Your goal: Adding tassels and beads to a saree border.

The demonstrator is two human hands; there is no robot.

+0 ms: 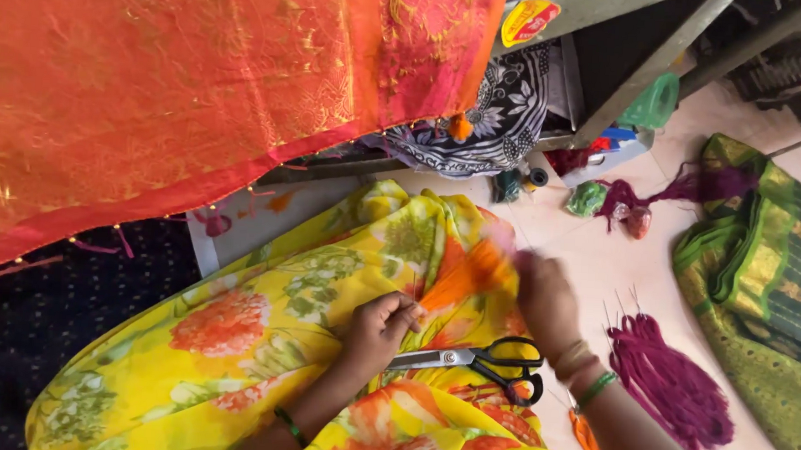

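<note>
We are pinching orange threads [466,276] with our closed left hand [379,329] over the yellow cloth [258,336]; our right hand [545,296], blurred, grip unclear, is combing them. Next, we judge, calls for the scissors [476,359].

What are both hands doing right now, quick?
Left hand: closed, pinching the orange threads.
Right hand: blurred at the threads' other end; grip cannot be told.

The draped cloth [198,87] is orange-red with gold motifs and a pink border, while the lap fabric [258,336] is yellow with orange and green flowers. The tassel threads [466,279] are orange, the yarn bundle [671,385] magenta, the folded cloth [771,299] green and gold, and the scissors [480,359] black-handled.
</note>
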